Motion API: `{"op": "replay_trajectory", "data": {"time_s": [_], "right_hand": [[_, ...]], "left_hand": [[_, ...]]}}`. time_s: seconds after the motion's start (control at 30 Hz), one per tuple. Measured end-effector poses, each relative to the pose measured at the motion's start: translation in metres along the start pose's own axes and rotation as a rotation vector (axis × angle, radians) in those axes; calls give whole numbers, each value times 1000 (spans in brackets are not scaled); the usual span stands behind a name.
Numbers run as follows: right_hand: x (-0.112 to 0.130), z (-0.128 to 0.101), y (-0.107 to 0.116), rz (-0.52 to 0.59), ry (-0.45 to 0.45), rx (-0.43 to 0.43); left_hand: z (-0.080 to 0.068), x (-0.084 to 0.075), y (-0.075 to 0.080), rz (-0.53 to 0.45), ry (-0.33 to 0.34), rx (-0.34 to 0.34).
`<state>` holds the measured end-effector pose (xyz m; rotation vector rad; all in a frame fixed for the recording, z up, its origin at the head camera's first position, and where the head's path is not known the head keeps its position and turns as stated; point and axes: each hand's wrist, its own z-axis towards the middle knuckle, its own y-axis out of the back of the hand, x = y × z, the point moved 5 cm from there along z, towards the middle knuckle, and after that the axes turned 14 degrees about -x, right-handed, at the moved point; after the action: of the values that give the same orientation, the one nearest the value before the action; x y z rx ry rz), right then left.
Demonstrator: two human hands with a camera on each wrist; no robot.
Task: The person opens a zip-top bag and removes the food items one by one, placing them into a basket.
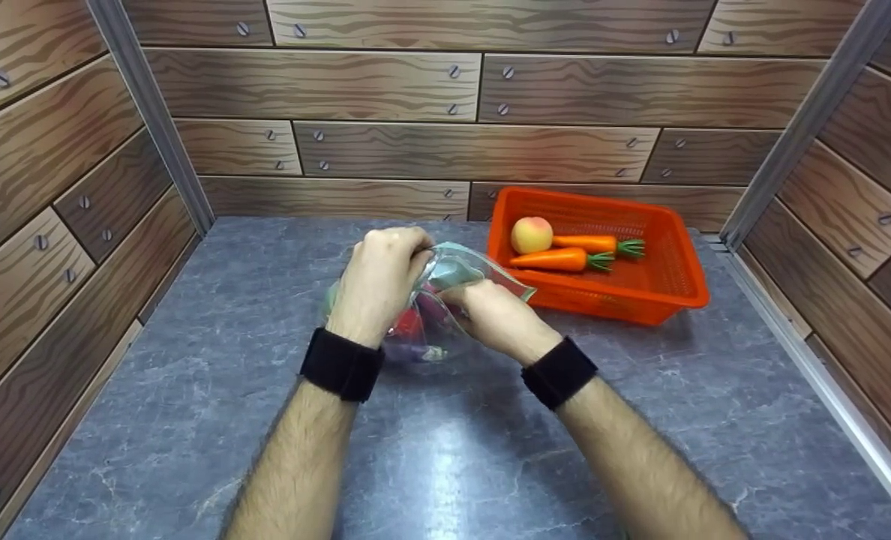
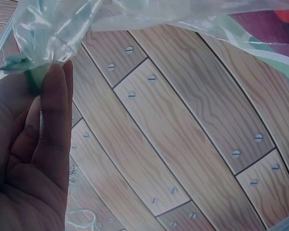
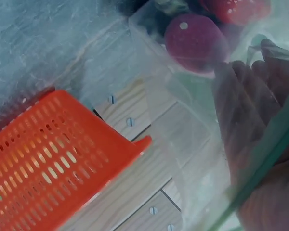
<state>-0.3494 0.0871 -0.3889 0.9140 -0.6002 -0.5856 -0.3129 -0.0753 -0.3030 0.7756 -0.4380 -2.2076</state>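
I see the L hand (image 1: 382, 274) pinching the rim of a clear plastic bag w/ green edging (image 1: 453, 271) btwn thumb & fingers, over the grey marbled tabletop (image 1: 190, 375). R hand (image 1: 494, 311) is in the bag, fingers fairly straight, no grip I can see, nr a round purple item (image 3: 196, 43) & a glossy red item (image 1: 406, 324). Orange slotted plastic basket (image 1: 603, 296), just R of bag, holds a yellow-red peach (image 1: 532, 235) + two orange carrots (image 1: 550, 259).

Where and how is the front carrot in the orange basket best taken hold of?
Probably the front carrot is best pinched across its thick end, just left of its green top, from above, with the right hand, which is nearer. It lies on its side, tip to the left, with the walls of the basket around it.
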Motion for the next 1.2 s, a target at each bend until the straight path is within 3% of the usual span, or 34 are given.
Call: {"op": "replay_trajectory", "data": {"time_s": [0.3, 0.7, 0.83, 1.03, 1.2], "right_hand": [[-4, 2, -8, 30, -49, -9], [-16, 9, -28, -48, -248, 42], [-18, 12, -36, -104, -261, 9], [-14, 13, -42, -206, -189, -114], [-13, 11, -45, -217, -185, -169]], "left_hand": [[0, 0, -2, 10, -1, 4], [0, -2, -5, -11, -12, 0], [0, -2, -5, -8, -4, 6], [0, -2, -8, 0, 9, 18], [0, 0, -9, 7, 23, 23]]}}
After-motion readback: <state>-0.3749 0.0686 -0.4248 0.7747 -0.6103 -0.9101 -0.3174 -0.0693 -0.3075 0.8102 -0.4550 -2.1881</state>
